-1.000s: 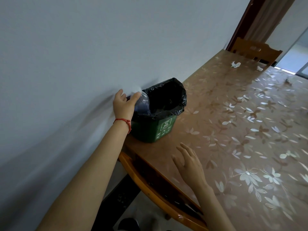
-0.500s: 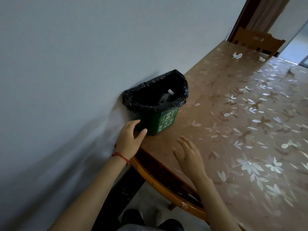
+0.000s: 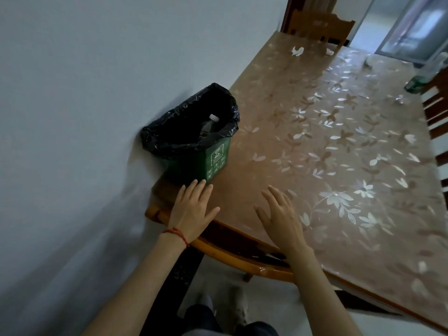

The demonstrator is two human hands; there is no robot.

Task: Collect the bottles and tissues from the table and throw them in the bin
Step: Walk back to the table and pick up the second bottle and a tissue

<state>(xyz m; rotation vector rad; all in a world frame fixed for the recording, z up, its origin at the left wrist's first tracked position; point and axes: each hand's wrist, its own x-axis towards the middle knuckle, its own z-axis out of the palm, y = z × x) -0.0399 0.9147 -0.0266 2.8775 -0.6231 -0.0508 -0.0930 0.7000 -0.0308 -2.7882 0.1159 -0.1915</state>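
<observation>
I see one clear bottle (image 3: 210, 123) lying inside the green bin (image 3: 215, 161), white cap up, resting against the black liner bag (image 3: 169, 139). The bin stands on the near corner of the table (image 3: 339, 166), against the wall (image 3: 97, 81). Far across the table I make out crumpled tissues: one (image 3: 297, 51) near the far edge, another (image 3: 329, 52) just beside the chair (image 3: 320, 25) there, and a small one (image 3: 399, 99) toward the right side. A second bottle (image 3: 423, 75) stands at the right edge, blurred. My left hand (image 3: 194, 209) hovers over the table corner just in front of the bin, fingers straight and spread, holding nothing; a red string (image 3: 177, 235) circles its wrist. My right hand (image 3: 281, 217) is also flat and spread above the floral tablecloth, empty. Below, I see my legs and shoes (image 3: 218, 309) on the floor.
</observation>
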